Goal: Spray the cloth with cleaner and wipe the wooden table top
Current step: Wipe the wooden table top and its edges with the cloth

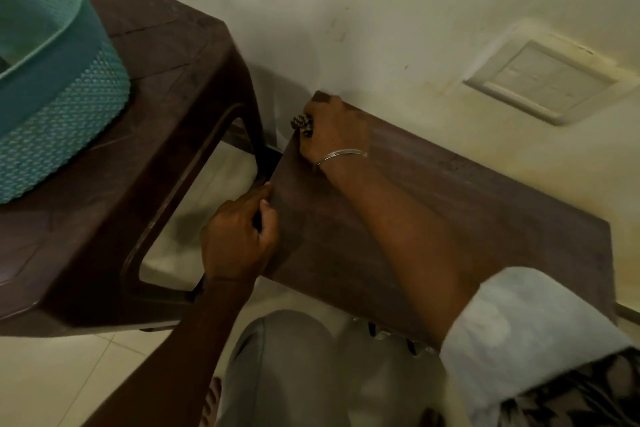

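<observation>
One cloth (302, 125) in right hand (336, 132); one table (502, 204).

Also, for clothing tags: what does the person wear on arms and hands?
Right hand: thin silver bangle at the wrist, sleeve rolled into a white cuff, with dark patterned fabric behind it. Left hand: no sleeve in view.

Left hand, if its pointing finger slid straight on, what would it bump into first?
Probably the cloth, bunched in the right hand at the far corner of the table. The left hand grips the table's side edge, its forefinger aimed along that edge toward the cloth; depth is unclear.
</observation>
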